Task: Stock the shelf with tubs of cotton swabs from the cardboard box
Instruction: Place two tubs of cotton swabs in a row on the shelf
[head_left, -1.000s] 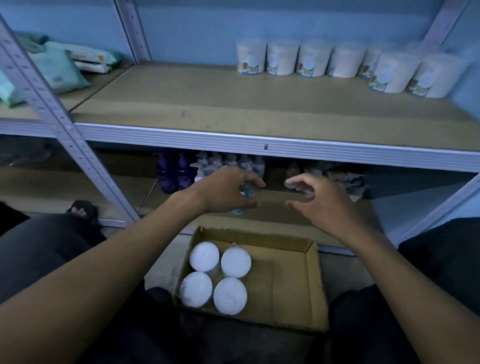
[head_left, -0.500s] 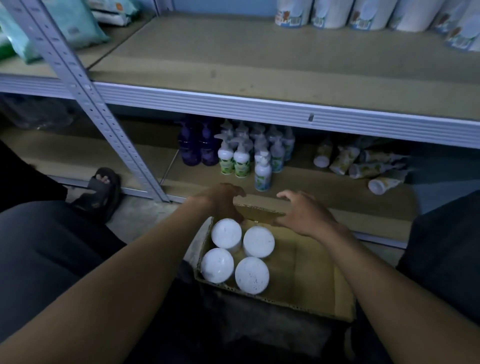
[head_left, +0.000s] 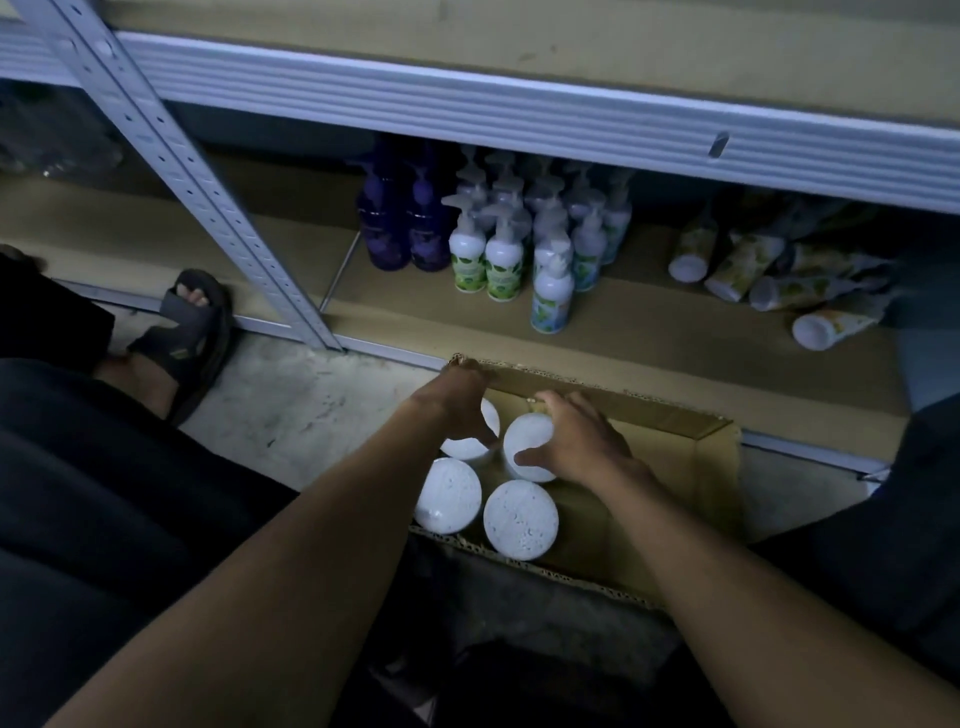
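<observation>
An open cardboard box (head_left: 670, 488) sits on the floor between my knees, with several white round tubs of cotton swabs in its left half. My left hand (head_left: 460, 402) curls around the back-left tub (head_left: 465, 448). My right hand (head_left: 582, 441) wraps the back-right tub (head_left: 527, 441), thumb on its near side and fingers over the far side. Both of these tubs stand in the box. Two more tubs, the front-left tub (head_left: 448, 494) and the front-right tub (head_left: 521, 518), stand untouched. The upper shelf (head_left: 519, 31) shows only its front strip at the top.
On the low shelf behind the box stand white pump bottles (head_left: 498, 254) and purple bottles (head_left: 400, 228), with tubes lying on their sides (head_left: 753, 270) at the right. A slanted metal upright (head_left: 171, 156) rises at the left. My sandalled foot (head_left: 187, 327) rests beside it.
My view has tipped down from the upper shelf to the box. Both hands dropped from in front of the low shelf into the box and closed around the two back tubs.
</observation>
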